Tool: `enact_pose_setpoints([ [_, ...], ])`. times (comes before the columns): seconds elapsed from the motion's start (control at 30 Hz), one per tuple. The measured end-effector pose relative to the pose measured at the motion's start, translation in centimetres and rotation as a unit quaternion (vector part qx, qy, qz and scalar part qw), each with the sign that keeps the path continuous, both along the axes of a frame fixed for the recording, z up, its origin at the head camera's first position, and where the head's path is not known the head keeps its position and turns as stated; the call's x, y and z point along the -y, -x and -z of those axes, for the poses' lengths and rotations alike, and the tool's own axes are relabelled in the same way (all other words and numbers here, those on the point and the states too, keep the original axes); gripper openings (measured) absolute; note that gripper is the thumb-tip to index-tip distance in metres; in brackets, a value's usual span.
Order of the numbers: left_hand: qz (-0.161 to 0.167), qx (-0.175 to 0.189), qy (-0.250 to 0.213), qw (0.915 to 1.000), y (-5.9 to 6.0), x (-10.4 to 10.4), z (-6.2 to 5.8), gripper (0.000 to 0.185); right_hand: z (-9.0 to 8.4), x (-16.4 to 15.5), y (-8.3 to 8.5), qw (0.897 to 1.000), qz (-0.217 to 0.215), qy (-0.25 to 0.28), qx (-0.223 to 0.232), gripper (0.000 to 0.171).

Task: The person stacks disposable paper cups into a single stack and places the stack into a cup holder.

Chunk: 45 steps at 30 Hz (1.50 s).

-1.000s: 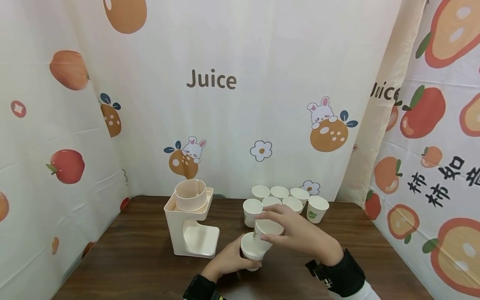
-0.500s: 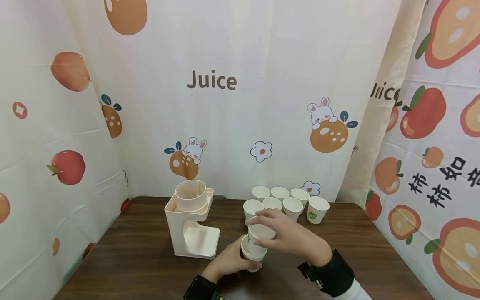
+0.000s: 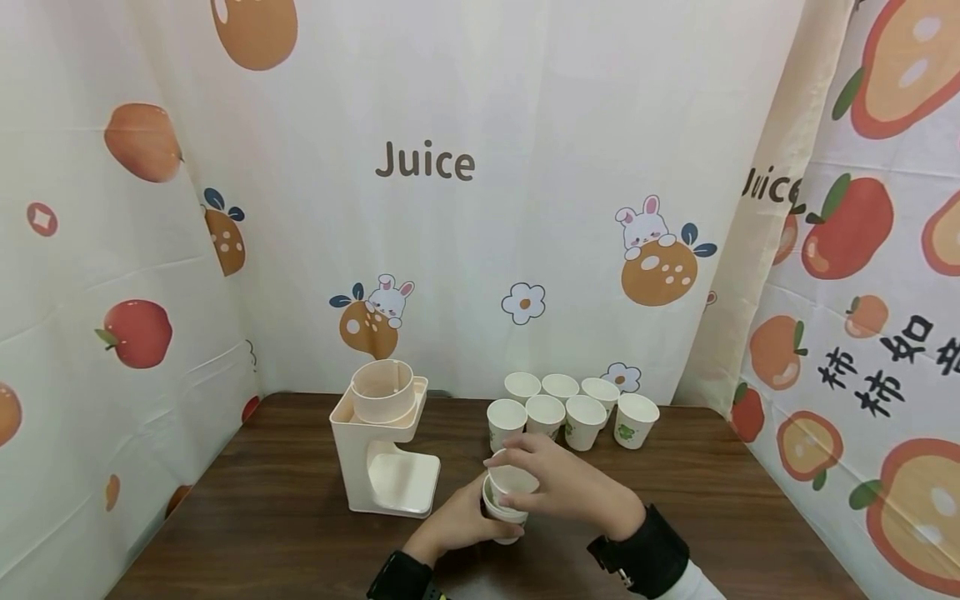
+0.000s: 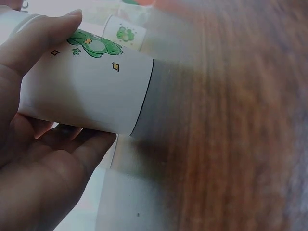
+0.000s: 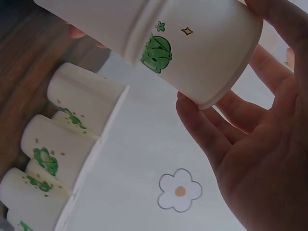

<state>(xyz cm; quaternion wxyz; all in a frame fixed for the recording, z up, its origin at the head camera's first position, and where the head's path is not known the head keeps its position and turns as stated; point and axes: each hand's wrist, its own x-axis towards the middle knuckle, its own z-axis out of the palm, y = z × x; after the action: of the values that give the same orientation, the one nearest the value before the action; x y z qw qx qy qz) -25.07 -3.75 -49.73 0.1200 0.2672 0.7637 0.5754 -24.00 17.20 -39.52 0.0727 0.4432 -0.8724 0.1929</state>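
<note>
A cream device, apparently plastic, stands on the brown table before printed curtains.

Right hand holds a printed cup, seemingly inside a second cup.

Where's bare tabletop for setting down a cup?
Free: wooden tabletop left of the cream plastic stand; right of the black right wristband; a narrower strip between stand and seven standing paper cups. Crowded: among those cups, and in front, where the left hand and right hand hold partly nested cups.
</note>
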Motion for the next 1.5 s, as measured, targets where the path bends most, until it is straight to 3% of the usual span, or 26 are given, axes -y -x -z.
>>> enact_pose_setpoints([
  [0.43, 0.01, 0.021, 0.006, 0.9997, -0.1, 0.2, -0.1, 0.073, 1.5, 0.5, 0.0, 0.998, 0.01, -0.012, 0.058, 0.038],
  [0.7, 0.012, 0.029, 0.014, 0.9994, -0.2, 0.3, -0.3, 0.077, 2.3, 0.5, 0.3, 0.998, -0.002, -0.016, 0.056, 0.045],
  [1.2, 0.017, 0.027, 0.008, 0.9995, -0.2, 0.4, -0.1, 0.075, 2.0, 0.6, 0.1, 0.998, -0.001, -0.016, 0.064, 0.044],
  [1.5, 0.016, 0.023, -0.012, 0.9996, -0.1, 0.1, -0.1, 0.075, 1.9, 0.3, 0.2, 0.997, 0.025, -0.019, 0.074, 0.041],
])
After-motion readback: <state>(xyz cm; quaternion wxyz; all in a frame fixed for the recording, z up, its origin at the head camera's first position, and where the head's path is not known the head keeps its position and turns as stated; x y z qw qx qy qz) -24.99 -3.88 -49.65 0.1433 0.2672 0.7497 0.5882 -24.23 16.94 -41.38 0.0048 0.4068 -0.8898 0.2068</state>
